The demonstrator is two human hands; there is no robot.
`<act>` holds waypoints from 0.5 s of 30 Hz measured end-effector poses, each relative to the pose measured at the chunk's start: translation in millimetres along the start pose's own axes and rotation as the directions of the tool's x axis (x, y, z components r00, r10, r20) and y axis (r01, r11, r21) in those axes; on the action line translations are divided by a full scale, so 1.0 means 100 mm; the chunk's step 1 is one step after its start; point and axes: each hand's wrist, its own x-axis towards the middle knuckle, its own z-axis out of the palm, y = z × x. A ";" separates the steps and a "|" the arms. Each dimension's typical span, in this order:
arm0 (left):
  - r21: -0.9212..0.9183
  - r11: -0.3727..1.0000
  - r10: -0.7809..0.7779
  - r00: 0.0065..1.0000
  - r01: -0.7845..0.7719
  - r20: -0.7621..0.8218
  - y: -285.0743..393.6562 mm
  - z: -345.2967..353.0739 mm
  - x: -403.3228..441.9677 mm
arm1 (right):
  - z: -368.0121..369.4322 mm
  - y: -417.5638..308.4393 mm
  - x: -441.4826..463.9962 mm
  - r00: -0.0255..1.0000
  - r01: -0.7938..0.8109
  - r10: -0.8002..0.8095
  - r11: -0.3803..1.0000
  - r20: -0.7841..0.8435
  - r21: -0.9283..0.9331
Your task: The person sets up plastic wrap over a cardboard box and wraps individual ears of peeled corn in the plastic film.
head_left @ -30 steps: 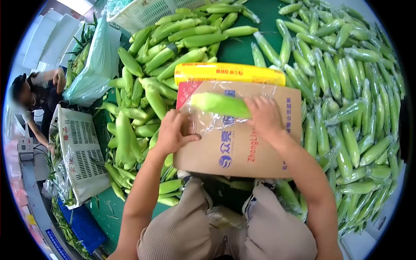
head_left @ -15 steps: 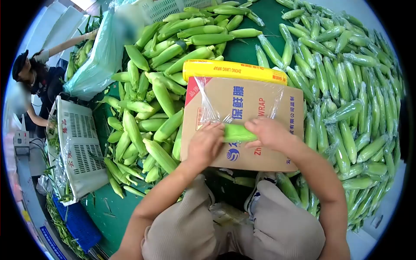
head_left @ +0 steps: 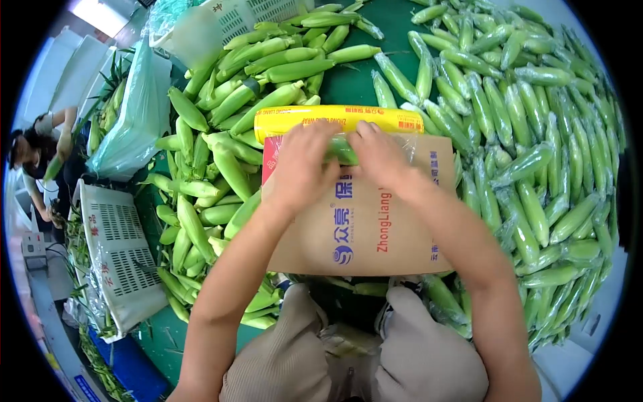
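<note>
Both hands are at the far side of a cardboard box (head_left: 315, 248), close to a yellow roll of wrap (head_left: 395, 118). My left hand (head_left: 305, 161) is closed round the left end of a green corn cob (head_left: 342, 149). My right hand (head_left: 378, 153) grips the cob's right end. Most of the cob is hidden by the fingers. Clear film (head_left: 410, 143) shows on the box just right of my right hand, below the roll.
Unwrapped cobs (head_left: 231, 167) are heaped left of the box, film-wrapped cobs (head_left: 522, 167) right of it. White crates stand at the left (head_left: 124, 248) and top (head_left: 234, 20). A co-worker (head_left: 43, 157) holds a cob at the far left, near a plastic-lined container (head_left: 130, 114).
My hands and the cob have moved away from me, from the middle of the box up to the roll. The co-worker's raised arm has drawn back and holds a cob.
</note>
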 end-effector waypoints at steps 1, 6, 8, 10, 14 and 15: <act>0.147 0.986 0.062 0.993 -0.077 0.105 0.14 -0.05 -0.12 | -0.04 0.05 -0.02 0.998 0.032 -0.036 0.997 0.047 0.071; 0.297 0.926 0.179 0.963 -0.233 0.201 0.24 -0.09 -0.48 | -0.27 -0.08 -0.30 0.976 -0.057 -0.062 0.853 0.210 0.519; 0.330 0.902 0.201 0.947 -0.280 0.252 0.31 -0.19 -0.50 | -0.37 -0.19 -0.45 0.926 -0.216 -0.075 0.699 0.370 0.682; 0.269 0.932 0.147 0.933 -0.242 0.329 0.47 -0.19 -0.58 | -0.43 -0.08 -0.50 0.864 -0.216 -0.173 0.721 0.474 0.658; 0.063 0.995 -0.095 0.820 0.072 0.564 0.58 -0.35 -0.33 | -0.45 0.11 -0.26 0.898 -0.129 -0.069 0.903 0.434 0.409; -0.010 0.994 -0.077 0.791 0.105 0.607 0.51 -0.32 -0.32 | -0.22 0.11 -0.21 0.962 0.120 -0.169 0.967 0.213 0.226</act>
